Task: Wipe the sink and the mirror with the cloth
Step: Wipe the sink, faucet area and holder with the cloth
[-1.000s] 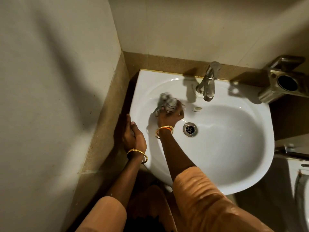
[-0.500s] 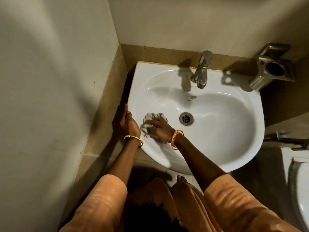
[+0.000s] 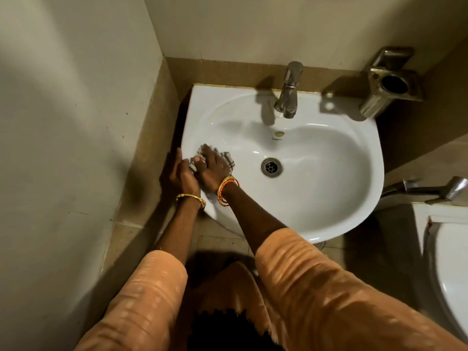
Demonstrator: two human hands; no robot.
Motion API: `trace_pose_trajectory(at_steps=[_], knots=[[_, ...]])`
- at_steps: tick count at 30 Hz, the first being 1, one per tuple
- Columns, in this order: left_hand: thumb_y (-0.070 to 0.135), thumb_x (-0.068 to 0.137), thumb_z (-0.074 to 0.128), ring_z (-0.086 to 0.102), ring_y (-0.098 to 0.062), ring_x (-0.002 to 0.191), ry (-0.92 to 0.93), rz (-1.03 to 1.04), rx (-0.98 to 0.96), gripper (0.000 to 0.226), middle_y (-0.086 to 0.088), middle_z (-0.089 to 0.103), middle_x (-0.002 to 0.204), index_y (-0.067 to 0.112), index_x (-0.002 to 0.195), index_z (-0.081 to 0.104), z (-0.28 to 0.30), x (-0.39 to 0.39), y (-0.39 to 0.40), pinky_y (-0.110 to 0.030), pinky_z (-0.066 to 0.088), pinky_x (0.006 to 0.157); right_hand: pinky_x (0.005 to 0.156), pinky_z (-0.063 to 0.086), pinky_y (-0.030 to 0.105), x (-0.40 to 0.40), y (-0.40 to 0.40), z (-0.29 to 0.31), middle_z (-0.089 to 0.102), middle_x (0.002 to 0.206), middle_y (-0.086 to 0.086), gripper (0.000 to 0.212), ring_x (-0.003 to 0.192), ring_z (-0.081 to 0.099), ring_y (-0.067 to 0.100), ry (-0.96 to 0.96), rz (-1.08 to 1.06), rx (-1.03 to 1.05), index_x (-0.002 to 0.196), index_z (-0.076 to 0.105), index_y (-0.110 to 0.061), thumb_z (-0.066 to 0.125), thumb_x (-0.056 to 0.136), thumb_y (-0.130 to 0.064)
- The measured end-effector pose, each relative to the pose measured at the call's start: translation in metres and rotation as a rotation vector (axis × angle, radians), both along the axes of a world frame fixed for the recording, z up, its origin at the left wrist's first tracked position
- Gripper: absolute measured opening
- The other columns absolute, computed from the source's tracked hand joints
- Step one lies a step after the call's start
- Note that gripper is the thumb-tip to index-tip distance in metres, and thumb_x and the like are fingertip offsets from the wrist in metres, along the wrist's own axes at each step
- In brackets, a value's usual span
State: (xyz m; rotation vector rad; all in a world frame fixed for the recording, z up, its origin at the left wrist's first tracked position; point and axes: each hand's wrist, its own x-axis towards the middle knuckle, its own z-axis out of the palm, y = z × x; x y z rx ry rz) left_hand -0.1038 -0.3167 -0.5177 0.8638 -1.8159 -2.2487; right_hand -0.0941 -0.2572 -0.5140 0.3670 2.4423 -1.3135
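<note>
At the bottom of the frame two orange sleeves ran upward into bare forearms that converged on the left side of the sink (image 3: 329, 198), just left of centre. The right hand (image 3: 215, 166) lay flat, palm down, fingers spread and pointing toward the upper left, pressing the cloth (image 3: 228, 159) against the inner left slope of the basin; checked fabric showed at the fingertips and along the hand's right edge, so the hand was pinning it more than clutching it. The left hand (image 3: 180, 173) rested on the sink's left rim, touching the right hand; whether its fingers curled over the rim or caught a corner of the cloth could not be told. The unwiped bulk of the basin lay to the right of the cloth, past the drain (image 3: 271, 167), toward the centre and right of the frame, so the right hand was the one placed to sweep that way. Farther up, the tap (image 3: 288, 92) stood at the back rim, with a metal holder (image 3: 390, 82) at the upper right. The mirror was outside the frame, presumably above the top edge. Most of the cloth was hidden under the palm.
</note>
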Motion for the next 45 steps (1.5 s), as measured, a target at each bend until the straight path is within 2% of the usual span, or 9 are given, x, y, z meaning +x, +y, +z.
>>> trace_pose_trajectory(at_steps=[3, 6, 10, 13, 18, 23, 27, 37, 45], knots=[[-0.01, 0.087, 0.044, 0.052, -0.002, 0.102, 0.016, -0.032, -0.065, 0.046, -0.009, 0.058, 0.132, -0.005, 0.133, 0.046, 0.002, 0.003, 0.002, 0.001, 0.045, 0.066, 0.118, 0.009, 0.051, 0.028, 0.006, -0.011, 0.016, 0.159, -0.001, 0.074, 0.147, 0.009, 0.023, -0.045, 0.067, 0.061, 0.148, 0.021, -0.034, 0.018, 0.081, -0.066], [-0.01, 0.087, 0.047, 0.053, 0.02, 0.062, 0.004, -0.063, -0.192, 0.047, 0.021, 0.065, 0.081, -0.005, 0.133, 0.045, 0.0, 0.004, 0.002, 0.002, 0.041, 0.058, 0.117, 0.014, 0.049, 0.068, 0.034, -0.014, 0.024, 0.157, -0.006, 0.07, 0.146, 0.013, 0.019, -0.096, 0.214, 0.166, 0.143, 0.033, -0.037, 0.019, 0.081, -0.066], [0.001, 0.088, 0.054, 0.057, -0.019, 0.115, -0.014, -0.118, -0.355, 0.046, -0.012, 0.056, 0.135, 0.002, 0.134, 0.049, 0.005, 0.011, -0.001, -0.004, 0.04, 0.079, 0.113, 0.024, 0.05, 0.12, 0.095, -0.005, 0.031, 0.153, -0.012, 0.05, 0.143, 0.021, 0.023, -0.182, 0.283, 0.336, 0.136, 0.04, -0.046, 0.032, 0.089, -0.059], [0.012, 0.088, 0.059, 0.051, -0.023, 0.125, -0.002, -0.166, -0.483, 0.047, -0.011, 0.052, 0.139, 0.008, 0.135, 0.05, 0.003, 0.014, -0.002, -0.005, 0.036, 0.087, 0.113, 0.023, 0.052, 0.131, 0.133, -0.003, 0.024, 0.157, -0.005, 0.059, 0.144, 0.02, 0.026, -0.303, 0.341, 0.464, 0.138, 0.036, -0.047, 0.03, 0.082, -0.065], [0.034, 0.08, 0.06, 0.044, -0.029, 0.133, -0.063, -0.187, -0.597, 0.063, -0.012, 0.047, 0.144, 0.013, 0.138, 0.046, -0.008, 0.01, -0.009, -0.042, 0.036, 0.11, 0.114, 0.014, 0.058, 0.112, 0.104, -0.009, 0.009, 0.16, 0.004, 0.075, 0.146, 0.007, 0.033, -0.373, 0.192, 0.439, 0.144, 0.021, -0.045, 0.038, 0.074, -0.067], [0.019, 0.085, 0.065, 0.029, -0.029, 0.14, -0.071, -0.196, -0.574, 0.075, -0.018, 0.029, 0.152, 0.004, 0.146, 0.025, 0.005, 0.055, 0.014, -0.017, 0.019, 0.11, 0.117, 0.012, 0.051, 0.082, 0.037, 0.001, 0.017, 0.159, 0.001, 0.062, 0.147, 0.01, 0.024, -0.215, 0.13, 0.206, 0.147, 0.021, -0.036, 0.026, 0.09, -0.058], [0.012, 0.09, 0.059, 0.027, -0.029, 0.142, 0.017, -0.129, -0.566, 0.067, -0.021, 0.025, 0.153, -0.002, 0.145, 0.024, -0.011, 0.075, 0.02, 0.017, 0.001, 0.085, 0.116, 0.017, 0.052, 0.095, 0.059, -0.007, 0.024, 0.157, -0.004, 0.048, 0.145, 0.017, 0.024, -0.227, 0.181, 0.22, 0.14, 0.035, -0.043, 0.029, 0.094, -0.053], [0.009, 0.091, 0.055, 0.024, -0.026, 0.144, 0.001, -0.137, -0.676, 0.065, -0.016, 0.024, 0.155, 0.004, 0.147, 0.022, -0.022, 0.07, 0.017, 0.003, 0.001, 0.094, 0.115, 0.007, 0.054, 0.136, 0.208, 0.012, 0.02, 0.157, 0.003, 0.05, 0.142, 0.013, 0.033, -0.475, 0.221, 0.869, 0.139, 0.038, -0.044, 0.04, 0.09, -0.053], [0.008, 0.091, 0.054, 0.023, -0.026, 0.144, -0.007, -0.145, -0.673, 0.065, -0.015, 0.024, 0.156, 0.006, 0.148, 0.021, -0.022, 0.067, 0.02, -0.016, 0.013, 0.11, 0.115, 0.013, 0.047, 0.135, 0.134, 0.004, 0.017, 0.158, -0.008, 0.049, 0.143, 0.018, 0.026, -0.319, 0.274, 0.56, 0.14, 0.034, -0.046, 0.039, 0.092, -0.051]])
